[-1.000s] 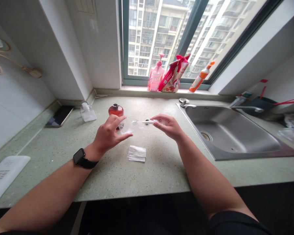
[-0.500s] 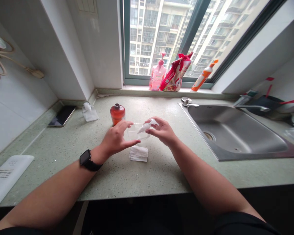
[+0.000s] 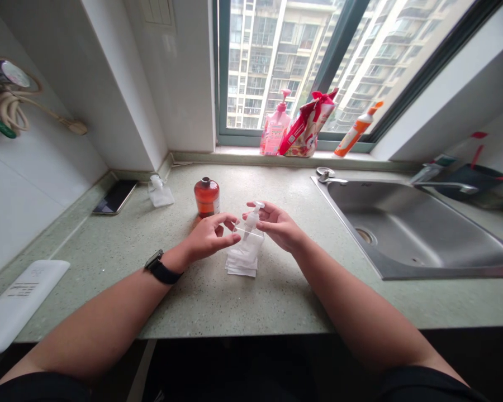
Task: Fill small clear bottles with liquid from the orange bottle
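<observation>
Pump [image 3: 252,218] pinched in our right hand [image 3: 280,224]; our left hand [image 3: 207,237], fingers spread (contact unclear), at left of clear bottle [image 3: 252,243].

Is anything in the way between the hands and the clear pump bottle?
Nothing visible is. The right hand is at the pump of the clear bottle; the left hand is at its left side. The amber bottle stands beyond the left hand, and the folded white tissue shows lower down, so neither blocks.
</observation>
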Motion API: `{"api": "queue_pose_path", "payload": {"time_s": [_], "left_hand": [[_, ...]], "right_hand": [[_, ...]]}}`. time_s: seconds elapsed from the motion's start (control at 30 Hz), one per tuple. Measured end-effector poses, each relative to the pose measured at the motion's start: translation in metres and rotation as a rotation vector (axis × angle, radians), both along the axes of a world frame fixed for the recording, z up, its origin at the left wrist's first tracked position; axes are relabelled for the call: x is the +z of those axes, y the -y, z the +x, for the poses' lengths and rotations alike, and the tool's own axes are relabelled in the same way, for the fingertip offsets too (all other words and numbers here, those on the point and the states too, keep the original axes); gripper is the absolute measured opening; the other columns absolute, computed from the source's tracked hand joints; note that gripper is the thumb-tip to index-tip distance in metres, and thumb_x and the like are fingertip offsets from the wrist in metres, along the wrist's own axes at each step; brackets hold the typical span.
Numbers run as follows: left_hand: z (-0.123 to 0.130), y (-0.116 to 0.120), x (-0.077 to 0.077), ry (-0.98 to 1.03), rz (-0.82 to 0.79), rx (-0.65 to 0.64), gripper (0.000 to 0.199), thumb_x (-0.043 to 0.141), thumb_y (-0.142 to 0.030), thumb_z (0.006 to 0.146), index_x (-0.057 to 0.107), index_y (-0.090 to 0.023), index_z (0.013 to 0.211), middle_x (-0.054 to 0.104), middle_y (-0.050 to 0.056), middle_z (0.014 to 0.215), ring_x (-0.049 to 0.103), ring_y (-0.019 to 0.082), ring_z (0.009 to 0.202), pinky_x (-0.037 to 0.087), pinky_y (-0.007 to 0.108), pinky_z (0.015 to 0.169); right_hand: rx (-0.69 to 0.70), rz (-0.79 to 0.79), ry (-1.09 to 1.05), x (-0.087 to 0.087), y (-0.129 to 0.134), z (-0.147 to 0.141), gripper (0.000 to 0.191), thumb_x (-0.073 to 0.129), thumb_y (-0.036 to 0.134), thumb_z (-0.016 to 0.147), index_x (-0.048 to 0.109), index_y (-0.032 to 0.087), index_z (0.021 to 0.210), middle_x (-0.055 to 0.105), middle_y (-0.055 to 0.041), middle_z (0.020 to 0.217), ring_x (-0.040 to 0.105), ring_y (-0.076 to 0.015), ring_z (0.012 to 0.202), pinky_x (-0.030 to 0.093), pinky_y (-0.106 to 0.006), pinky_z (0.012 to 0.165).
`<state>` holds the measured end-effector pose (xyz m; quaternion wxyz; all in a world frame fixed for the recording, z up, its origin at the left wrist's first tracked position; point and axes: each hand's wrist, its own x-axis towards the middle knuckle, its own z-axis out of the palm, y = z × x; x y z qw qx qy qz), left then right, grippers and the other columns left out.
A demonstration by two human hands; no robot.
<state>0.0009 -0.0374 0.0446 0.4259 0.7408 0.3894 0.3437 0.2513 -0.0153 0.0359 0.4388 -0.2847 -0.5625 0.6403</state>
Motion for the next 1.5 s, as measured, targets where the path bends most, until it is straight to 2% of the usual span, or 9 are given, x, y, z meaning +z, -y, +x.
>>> {"api": "queue_pose_path", "payload": {"time_s": [0.27,0.43,0.57,0.7,0.9,1.0,1.13,1.37,1.5], "left_hand": [[-0.002,-0.001,0.0,0.051,-0.034,0.019,0.057,0.08,-0.06,0.085,0.068,-0.018,0.121,0.051,-0.006,0.066,0.038,0.01,0.052,0.029,0.023,0.049],[-0.005,-0.001,0.005,0.077,0.051,0.139,0.055,0.082,-0.055,0.084,0.067,-0.018,0.121,0.064,-0.001,0.083,0.039,0.009,0.055,0.031,0.023,0.051],[-0.004,-0.001,0.005,0.042,0.068,0.131,0.056,0.084,-0.053,0.081,0.068,-0.018,0.121,0.07,0.003,0.096,0.04,0.008,0.056,0.034,0.024,0.052],[-0.002,-0.002,0.002,-0.006,0.097,0.102,0.056,0.086,-0.052,0.079,0.07,-0.019,0.121,0.073,0.006,0.107,0.044,0.009,0.06,0.038,0.024,0.055],[-0.005,-0.002,0.004,0.018,0.129,0.173,0.057,0.084,-0.054,0.081,0.069,-0.017,0.121,0.071,0.003,0.099,0.043,0.009,0.06,0.041,0.025,0.06],[-0.006,-0.003,0.004,0.017,0.114,0.169,0.057,0.084,-0.054,0.081,0.069,-0.017,0.122,0.07,0.003,0.098,0.043,0.009,0.06,0.039,0.024,0.058],[-0.004,-0.003,0.001,-0.011,0.102,0.114,0.056,0.085,-0.054,0.08,0.07,-0.018,0.12,0.072,0.005,0.105,0.045,0.009,0.062,0.039,0.024,0.057],[-0.005,-0.004,0.001,0.041,0.08,0.093,0.059,0.085,-0.054,0.08,0.068,-0.017,0.122,0.071,0.007,0.109,0.042,0.008,0.062,0.036,0.022,0.056],[-0.006,-0.004,0.001,0.074,-0.008,0.031,0.06,0.085,-0.054,0.081,0.069,-0.017,0.124,0.069,0.006,0.106,0.041,0.007,0.061,0.033,0.023,0.055]], "right_hand": [[0.024,-0.024,-0.038,0.002,0.0,0.001,0.055,0.088,0.04,0.077,0.073,0.034,0.13,0.083,-0.0048,0.122,0.074,-0.0313,0.125,0.049,-0.058,0.119],[-0.144,0.037,-0.035,0.002,-0.013,0.014,0.048,0.072,0.032,0.079,0.072,0.032,0.127,0.085,-0.0004,0.095,0.071,-0.031,0.131,0.044,-0.061,0.122],[-0.191,0.046,-0.001,0.002,-0.013,0.011,0.054,0.066,0.027,0.077,0.069,0.033,0.13,0.085,-0.0017,0.117,0.07,-0.0294,0.134,0.045,-0.06,0.121],[-0.061,0.019,-0.005,0.006,-0.002,0.0,0.062,0.066,0.025,0.074,0.066,0.033,0.136,0.084,-0.0028,0.123,0.069,-0.0308,0.134,0.046,-0.06,0.12],[-0.306,0.062,-0.098,0.003,-0.011,0.012,0.051,0.063,0.022,0.07,0.075,0.029,0.12,0.073,0.0037,0.066,0.077,-0.0308,0.115,0.046,-0.059,0.121],[-0.297,0.006,-0.123,0.003,-0.014,0.015,0.054,0.063,0.019,0.069,0.074,0.03,0.121,0.081,0.0024,0.083,0.076,-0.0282,0.116,0.046,-0.056,0.121],[-0.089,-0.052,-0.111,0.006,-0.003,0.002,0.061,0.068,0.017,0.068,0.073,0.031,0.128,0.085,0.0008,0.112,0.073,-0.0272,0.125,0.044,-0.053,0.122],[-0.169,0.008,-0.118,0.008,-0.003,0.004,0.042,0.074,0.026,0.08,0.077,0.032,0.122,0.081,0.002,0.085,0.074,-0.0267,0.115,0.046,-0.053,0.12],[-0.043,-0.017,-0.041,0.005,-0.005,0.008,0.045,0.086,0.035,0.079,0.079,0.034,0.124,0.081,-0.0025,0.124,0.07,-0.0265,0.126,0.047,-0.051,0.119]]}}
